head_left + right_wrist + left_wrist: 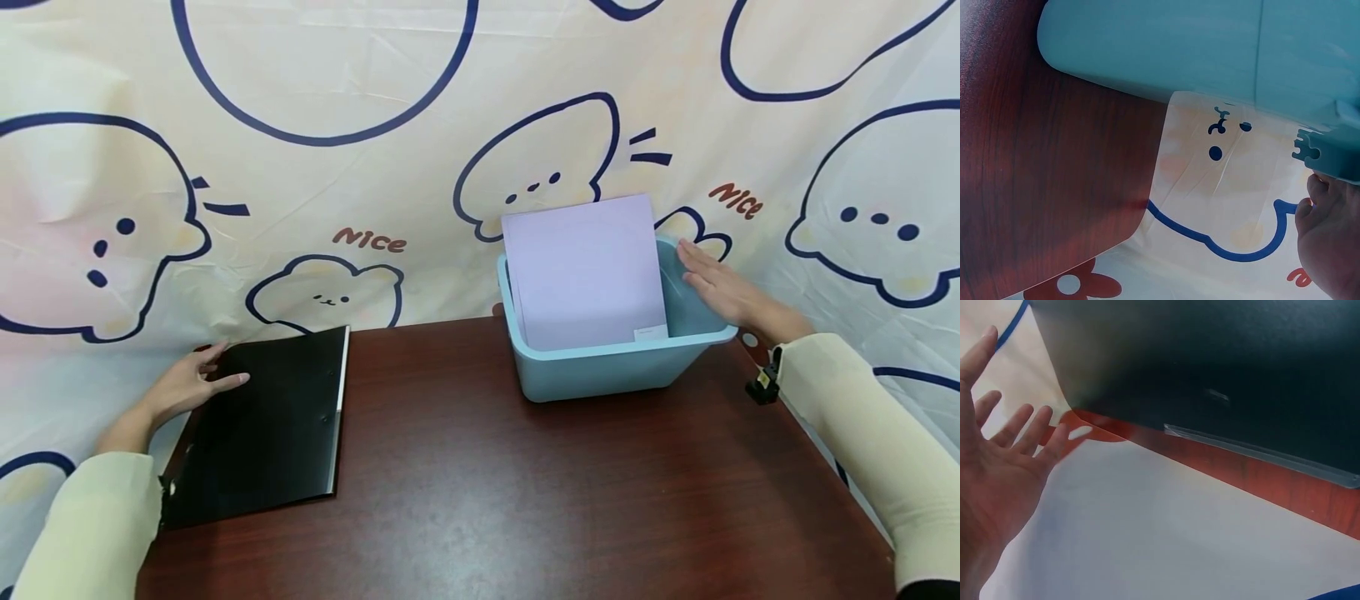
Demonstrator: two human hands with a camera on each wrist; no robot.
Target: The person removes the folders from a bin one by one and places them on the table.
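Observation:
A black folder (273, 417) with a pale right edge lies on the left of the table. My left hand (187, 385) is at its far left corner, fingers loosely extended over that edge in the head view. The left wrist view shows the palm of the left hand (1007, 469) with spread fingers beside the folder (1210, 369). On the right stands a light blue plastic bin (600, 375), holding lilac sheets or folders (588, 275) that lean upright. My right hand (716, 287) rests along its right rim, fingers straight in the head view.
The dark brown wooden table (427, 467) has its right edge just beyond the bin. A pale cloth (420, 183) with blue cartoon outlines hangs behind the table and around its sides. A small pale label (650, 333) shows at the lilac sheets' lower right corner.

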